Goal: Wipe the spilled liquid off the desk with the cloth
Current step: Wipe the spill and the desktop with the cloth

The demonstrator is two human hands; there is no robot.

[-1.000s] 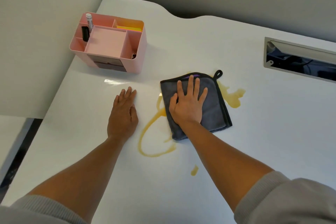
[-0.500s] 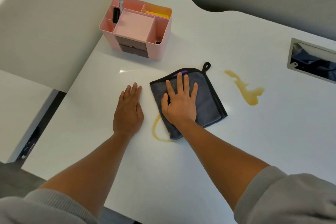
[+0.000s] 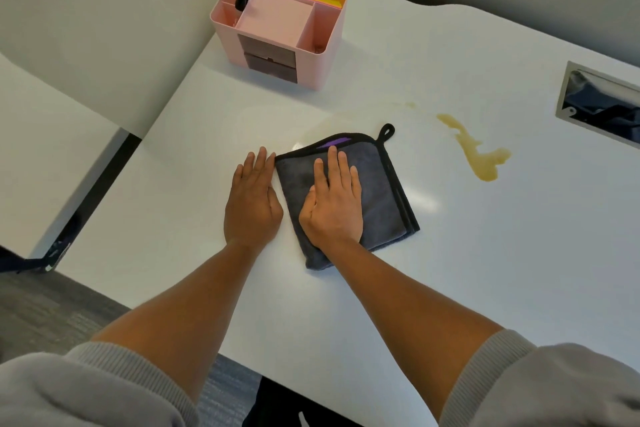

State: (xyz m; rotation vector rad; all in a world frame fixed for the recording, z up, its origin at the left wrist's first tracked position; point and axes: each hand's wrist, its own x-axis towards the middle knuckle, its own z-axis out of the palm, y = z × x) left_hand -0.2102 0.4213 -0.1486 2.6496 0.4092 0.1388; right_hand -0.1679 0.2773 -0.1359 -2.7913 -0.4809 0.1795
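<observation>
A folded dark grey cloth (image 3: 384,191) with a black hem and hanging loop lies flat on the white desk (image 3: 450,253). My right hand (image 3: 332,204) presses down on its left half, palm flat and fingers straight. My left hand (image 3: 252,201) rests flat on the bare desk, fingertips touching the cloth's left edge. A yellow puddle of spilled liquid (image 3: 479,154) lies to the right of the cloth, apart from it. A small yellow drop (image 3: 410,104) and a faint wet smear (image 3: 322,121) sit just beyond the cloth.
A pink desk organiser (image 3: 322,45) with a marker and yellow notes stands at the back left. A metal-framed cable slot (image 3: 568,94) is cut into the desk at the far right. The desk's left edge drops to the floor near my left arm.
My right hand slid the cloth left until it met my left hand. The curved yellow streak that lay between the hands no longer shows. The puddle on the right is uncovered.
</observation>
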